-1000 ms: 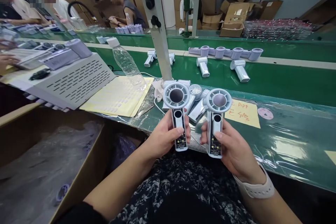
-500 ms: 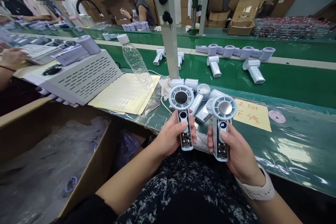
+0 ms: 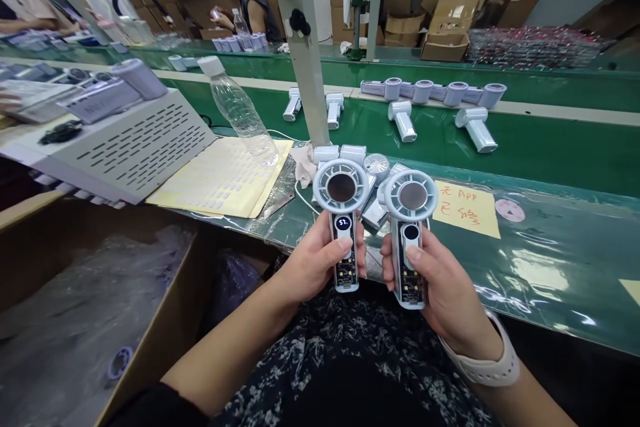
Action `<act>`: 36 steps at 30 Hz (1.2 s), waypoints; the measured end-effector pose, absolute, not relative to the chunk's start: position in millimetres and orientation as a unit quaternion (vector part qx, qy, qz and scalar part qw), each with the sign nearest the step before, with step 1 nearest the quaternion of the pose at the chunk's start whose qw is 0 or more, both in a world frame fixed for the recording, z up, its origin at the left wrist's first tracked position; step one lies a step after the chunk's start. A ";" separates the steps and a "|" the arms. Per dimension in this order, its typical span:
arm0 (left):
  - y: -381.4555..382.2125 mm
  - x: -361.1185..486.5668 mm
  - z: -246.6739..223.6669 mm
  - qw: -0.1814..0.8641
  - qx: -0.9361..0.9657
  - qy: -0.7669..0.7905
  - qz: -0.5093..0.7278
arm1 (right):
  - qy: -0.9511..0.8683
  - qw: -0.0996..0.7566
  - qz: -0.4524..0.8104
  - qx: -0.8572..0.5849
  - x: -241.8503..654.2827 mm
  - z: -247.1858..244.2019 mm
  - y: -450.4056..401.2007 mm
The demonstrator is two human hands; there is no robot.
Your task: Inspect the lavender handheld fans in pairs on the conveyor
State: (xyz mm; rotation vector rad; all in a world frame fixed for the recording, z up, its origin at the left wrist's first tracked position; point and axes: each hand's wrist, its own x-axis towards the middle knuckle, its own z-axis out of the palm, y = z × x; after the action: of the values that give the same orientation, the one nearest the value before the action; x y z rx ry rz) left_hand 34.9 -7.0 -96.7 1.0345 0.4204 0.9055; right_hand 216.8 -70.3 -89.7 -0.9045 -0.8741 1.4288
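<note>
My left hand (image 3: 320,255) is wrapped round the handle of a light-blue handheld fan (image 3: 349,253), its thumb on the front slider piece. The small round display on that fan is lit and seems to read 57. A second handheld fan (image 3: 411,283) of the same kind is gripped in my right hand (image 3: 443,273), thumb on the front piece; its display is dark. Both fans stand upright side by side, round heads up, apart from each other, with circuit boards showing in the handles. Just behind them several more fans (image 3: 376,164) lie in a pile on the bench.
A plastic bottle (image 3: 243,113) leans over yellow sheets (image 3: 220,177) beside a slotted metal box (image 3: 150,143). A metal post (image 3: 305,67) rises at the bench edge. Several fans lie on the green conveyor (image 3: 440,137). A carton (image 3: 165,293) with plastic bags stands at left. People work beyond.
The left fan's display has lit up, and the right fan's display, which read about 20, has gone dark. The view has shifted slightly; both hands keep their grips.
</note>
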 end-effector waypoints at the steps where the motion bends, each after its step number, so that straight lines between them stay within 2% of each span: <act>1: -7.4 35.1 -96.9 0.752 0.471 0.198 0.418 | -0.374 0.578 0.611 -0.391 217.0 -89.4 -70.8; 17: -5.3 34.6 -99.4 0.792 0.411 0.200 0.405 | -0.334 0.568 0.627 -0.415 223.1 -91.3 -69.1; 27: -4.0 35.1 -100.5 0.730 0.477 0.247 0.422 | -0.337 0.578 0.619 -0.410 221.7 -95.1 -73.7; 36: -7.3 36.5 -99.7 0.737 0.479 0.239 0.413 | -0.334 0.585 0.621 -0.402 221.3 -95.4 -75.9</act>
State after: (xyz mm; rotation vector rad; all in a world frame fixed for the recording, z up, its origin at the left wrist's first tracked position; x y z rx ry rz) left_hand 36.5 -7.3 -99.7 1.0516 0.5256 0.9075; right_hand 221.3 -75.9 -95.4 -0.9367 -0.7790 1.4484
